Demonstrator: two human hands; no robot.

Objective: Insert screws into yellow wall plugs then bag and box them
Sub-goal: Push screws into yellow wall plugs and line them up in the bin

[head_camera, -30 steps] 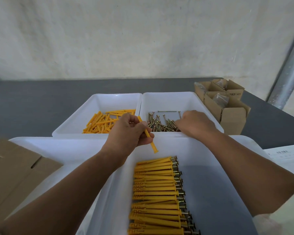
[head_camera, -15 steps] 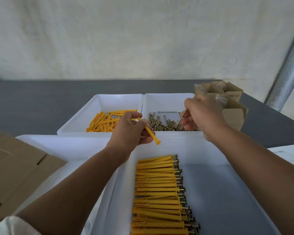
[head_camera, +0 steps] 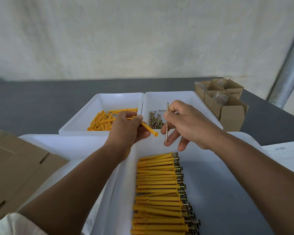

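While the left hand (head_camera: 126,128) curls its fingers around one yellow plastic wall plug (head_camera: 148,128) in the middle of the frame, the flared end of the plug points right, toward the right hand (head_camera: 188,126). That hand pinches a long brass-coloured metal screw (head_camera: 167,122) between thumb and forefinger; the screw stands almost upright, and the other fingers are spread below it. Plug and screw are near but apart. Behind them, a white plastic tray (head_camera: 98,99) holds loose yellow plugs (head_camera: 102,122), and the second white tray (head_camera: 168,97) beside it holds loose screws (head_camera: 155,120). At the bottom centre, a large white tray (head_camera: 219,192) carries a neat row of assembled plugs (head_camera: 158,189). Brown cardboard boxes (head_camera: 227,112) stand at the upper right.
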